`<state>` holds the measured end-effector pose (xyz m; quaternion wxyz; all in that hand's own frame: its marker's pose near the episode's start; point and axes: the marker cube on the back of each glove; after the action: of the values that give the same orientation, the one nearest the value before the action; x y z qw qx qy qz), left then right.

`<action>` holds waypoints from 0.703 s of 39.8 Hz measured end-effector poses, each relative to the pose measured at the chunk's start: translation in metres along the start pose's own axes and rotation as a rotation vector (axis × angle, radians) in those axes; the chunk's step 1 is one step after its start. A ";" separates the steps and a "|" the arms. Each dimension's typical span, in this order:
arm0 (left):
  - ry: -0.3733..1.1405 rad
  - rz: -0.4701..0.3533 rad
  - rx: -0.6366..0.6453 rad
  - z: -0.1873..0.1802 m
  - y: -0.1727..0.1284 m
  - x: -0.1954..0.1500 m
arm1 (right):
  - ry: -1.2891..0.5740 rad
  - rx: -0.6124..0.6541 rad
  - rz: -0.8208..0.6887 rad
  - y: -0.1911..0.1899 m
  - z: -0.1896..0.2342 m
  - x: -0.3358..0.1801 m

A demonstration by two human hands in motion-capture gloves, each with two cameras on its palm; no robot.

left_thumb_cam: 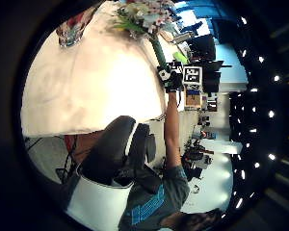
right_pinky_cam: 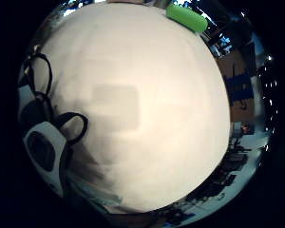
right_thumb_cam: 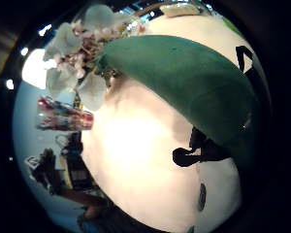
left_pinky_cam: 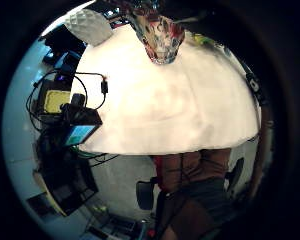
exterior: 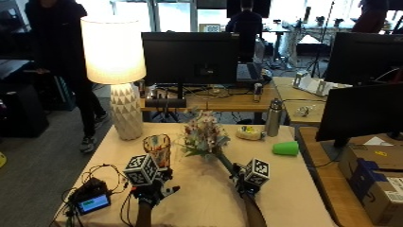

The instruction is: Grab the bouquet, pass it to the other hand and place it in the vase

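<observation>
My right hand [exterior: 247, 182] grips the green stem [exterior: 223, 162] of the bouquet [exterior: 203, 134] and holds it tilted above the white table [exterior: 201, 198], blooms toward the far side. The right thumb side palm view shows the stem [right_thumb_cam: 194, 87] close up, with pale flowers [right_thumb_cam: 82, 63] beyond. A colourful patterned glass vase [exterior: 157, 149] stands upright left of the bouquet, apart from it. My left hand [exterior: 153, 190] hovers just in front of the vase with fingers spread, holding nothing. Its palm views show the vase [left_pinky_cam: 160, 32], the bouquet [left_thumb_cam: 144, 14] and the right hand [left_thumb_cam: 171, 79].
A lit lamp [exterior: 119, 71] with a white patterned base stands at the far left of the table. A green cup [exterior: 285, 148], a metal bottle [exterior: 273, 118] and a small yellowish object [exterior: 250, 134] lie at the far right. A small screen device [exterior: 93, 202] with cables sits near the left corner.
</observation>
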<state>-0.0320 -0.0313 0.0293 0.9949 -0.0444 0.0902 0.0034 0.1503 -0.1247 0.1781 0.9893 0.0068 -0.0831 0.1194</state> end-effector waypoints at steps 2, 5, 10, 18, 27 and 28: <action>0.026 0.026 0.015 -0.006 -0.004 0.006 | -0.102 0.026 0.011 0.002 -0.011 -0.003; 0.105 0.079 0.054 -0.017 -0.011 0.019 | -0.277 0.081 0.005 0.004 -0.033 -0.013; 0.394 0.184 0.136 -0.037 -0.030 0.049 | -0.535 0.166 -0.046 0.013 -0.077 -0.035; 0.890 0.296 0.167 -0.060 -0.061 0.100 | -0.894 0.277 -0.290 0.027 -0.122 -0.076; 1.083 0.399 0.123 -0.069 -0.096 0.165 | -1.071 0.243 -0.431 0.050 -0.128 -0.122; 1.097 0.405 0.113 -0.071 -0.098 0.171 | -1.101 0.243 -0.464 0.054 -0.130 -0.128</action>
<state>0.1252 -0.1350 -0.0621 0.7834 0.0314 0.5984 0.1651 0.0356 -0.0981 0.0281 0.7935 0.1981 -0.5646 -0.1116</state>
